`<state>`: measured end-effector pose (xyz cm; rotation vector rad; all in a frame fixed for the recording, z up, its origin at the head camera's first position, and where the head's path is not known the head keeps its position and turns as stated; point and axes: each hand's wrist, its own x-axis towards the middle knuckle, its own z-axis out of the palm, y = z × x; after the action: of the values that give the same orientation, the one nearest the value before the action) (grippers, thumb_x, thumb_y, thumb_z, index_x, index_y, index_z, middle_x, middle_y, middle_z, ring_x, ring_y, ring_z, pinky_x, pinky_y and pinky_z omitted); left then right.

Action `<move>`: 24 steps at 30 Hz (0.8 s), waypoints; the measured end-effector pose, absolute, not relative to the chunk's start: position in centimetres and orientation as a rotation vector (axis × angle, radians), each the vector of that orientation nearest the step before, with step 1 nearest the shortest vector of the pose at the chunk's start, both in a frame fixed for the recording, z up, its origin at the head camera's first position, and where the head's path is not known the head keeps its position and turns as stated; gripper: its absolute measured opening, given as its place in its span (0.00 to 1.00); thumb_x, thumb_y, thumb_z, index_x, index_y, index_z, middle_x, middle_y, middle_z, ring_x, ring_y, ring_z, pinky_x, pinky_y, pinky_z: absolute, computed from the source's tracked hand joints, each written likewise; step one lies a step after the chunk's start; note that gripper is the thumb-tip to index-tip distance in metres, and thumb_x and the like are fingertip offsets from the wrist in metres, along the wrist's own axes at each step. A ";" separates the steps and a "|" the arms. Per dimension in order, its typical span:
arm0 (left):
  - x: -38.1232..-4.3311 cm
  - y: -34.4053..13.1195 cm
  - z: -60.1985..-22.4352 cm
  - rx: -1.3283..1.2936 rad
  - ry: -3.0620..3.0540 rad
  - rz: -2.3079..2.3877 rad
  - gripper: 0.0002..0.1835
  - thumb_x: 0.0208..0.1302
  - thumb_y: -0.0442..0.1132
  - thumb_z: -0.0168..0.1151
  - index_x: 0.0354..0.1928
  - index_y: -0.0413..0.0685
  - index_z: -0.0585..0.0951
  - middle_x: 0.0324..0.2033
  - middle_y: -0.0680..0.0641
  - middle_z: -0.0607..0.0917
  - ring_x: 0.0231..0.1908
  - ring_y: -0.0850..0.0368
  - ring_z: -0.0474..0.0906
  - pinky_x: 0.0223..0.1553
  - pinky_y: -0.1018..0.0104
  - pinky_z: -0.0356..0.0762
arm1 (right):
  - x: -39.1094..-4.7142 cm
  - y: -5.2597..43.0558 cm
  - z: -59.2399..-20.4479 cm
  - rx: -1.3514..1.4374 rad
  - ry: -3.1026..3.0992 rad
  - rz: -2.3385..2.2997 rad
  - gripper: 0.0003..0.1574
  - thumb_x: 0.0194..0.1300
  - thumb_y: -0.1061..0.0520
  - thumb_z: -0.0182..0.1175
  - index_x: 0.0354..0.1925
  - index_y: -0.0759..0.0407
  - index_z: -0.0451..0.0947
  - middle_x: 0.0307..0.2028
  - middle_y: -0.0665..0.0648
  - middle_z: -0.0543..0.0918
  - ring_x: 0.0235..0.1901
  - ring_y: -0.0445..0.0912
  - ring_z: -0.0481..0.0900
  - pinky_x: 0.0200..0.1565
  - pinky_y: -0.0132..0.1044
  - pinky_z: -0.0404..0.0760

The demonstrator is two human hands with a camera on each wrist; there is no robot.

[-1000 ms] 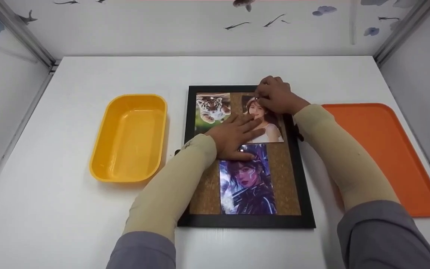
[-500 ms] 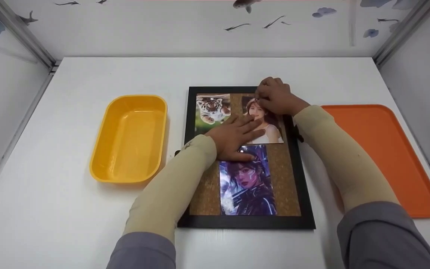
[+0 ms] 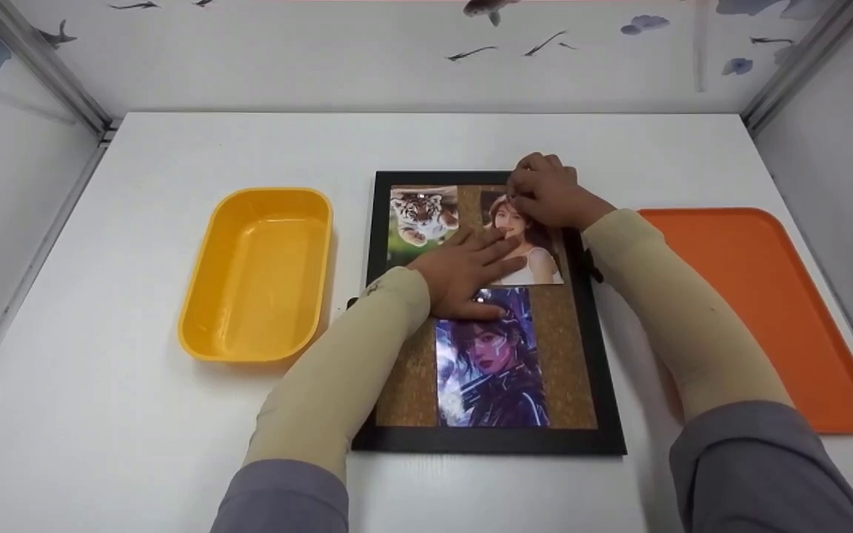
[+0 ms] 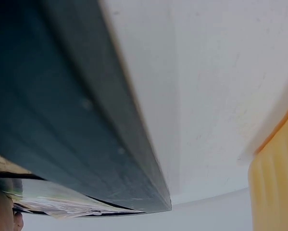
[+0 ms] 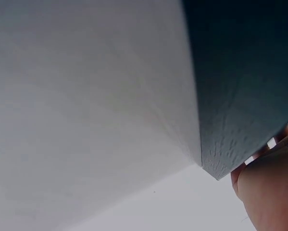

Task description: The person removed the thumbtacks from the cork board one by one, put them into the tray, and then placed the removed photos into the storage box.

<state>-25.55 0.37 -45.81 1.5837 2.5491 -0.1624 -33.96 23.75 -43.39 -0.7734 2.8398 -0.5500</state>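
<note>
A cork board (image 3: 569,370) in a black frame (image 3: 489,440) lies flat on the table. It bears a tiger photo (image 3: 420,211), a portrait photo (image 3: 541,265) and a purple illustrated picture (image 3: 492,381). My left hand (image 3: 467,272) rests with fingers spread over the portrait's lower left and the purple picture's top. At the portrait's top edge, my right hand (image 3: 549,191) has thumb and fingertips together on a push pin, mostly hidden but for a small glint. Similar clear pins show on the tiger photo and the purple picture.
Left of the board stands a deep yellow tub (image 3: 197,326). An orange tray (image 3: 804,326) lies to the right, partly behind the right forearm. White table surface (image 3: 86,370) surrounds them, with patterned panels at the back and sides.
</note>
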 end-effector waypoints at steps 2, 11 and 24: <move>-25.6 0.4 -45.9 1.588 2.553 -0.150 0.48 0.61 0.80 0.18 0.78 0.67 0.32 0.78 0.53 0.31 0.76 0.52 0.26 0.73 0.46 0.33 | -34.0 23.8 -43.4 -0.772 2.848 -0.545 0.07 0.74 0.54 0.53 0.44 0.53 0.76 0.59 0.61 0.66 0.63 0.63 0.58 0.55 0.65 0.57; -25.7 0.4 -46.0 1.581 2.552 -0.137 0.48 0.61 0.81 0.18 0.78 0.67 0.32 0.78 0.54 0.30 0.76 0.53 0.25 0.73 0.46 0.33 | -34.0 23.8 -43.5 -0.764 2.852 -0.524 0.07 0.74 0.54 0.52 0.44 0.53 0.76 0.60 0.62 0.66 0.63 0.63 0.57 0.56 0.66 0.57; -25.6 0.4 -46.0 1.589 2.556 -0.167 0.48 0.61 0.81 0.17 0.78 0.66 0.31 0.77 0.53 0.30 0.76 0.52 0.25 0.73 0.46 0.33 | -34.2 23.8 -43.5 -0.764 2.837 -0.521 0.07 0.74 0.54 0.52 0.43 0.53 0.75 0.60 0.61 0.65 0.63 0.63 0.57 0.56 0.65 0.57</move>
<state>-25.63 0.40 -45.96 1.5893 2.5556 -0.1671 -34.16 23.83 -43.51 -0.7641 2.8370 -0.5208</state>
